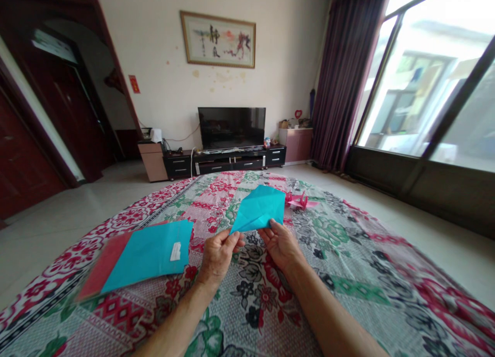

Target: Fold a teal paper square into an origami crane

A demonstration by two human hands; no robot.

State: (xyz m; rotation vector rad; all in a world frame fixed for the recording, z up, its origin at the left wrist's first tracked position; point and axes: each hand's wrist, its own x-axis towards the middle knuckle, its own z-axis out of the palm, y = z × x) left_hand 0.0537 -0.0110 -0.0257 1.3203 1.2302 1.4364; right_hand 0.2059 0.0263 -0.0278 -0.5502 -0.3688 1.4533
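Note:
A folded sheet of blue paper (pixel 261 208) is held up above the patterned tablecloth, between both hands. My left hand (pixel 221 254) pinches its lower left corner between thumb and fingers. At the lower right edge, my right hand (pixel 281 243) grips the paper with the thumb on top and the fingers beneath. Creases and a folded flap show on the paper's lower part. Pink folded paper pieces (pixel 303 202) lie on the cloth just beyond the blue paper, to the right.
A stack of blue paper (pixel 150 256) with red paper (pixel 104 266) and a small white label lies on the left of the round table's floral cloth (pixel 332 259). Across the room stand a television (pixel 232 127) and a low black cabinet (pixel 216 162).

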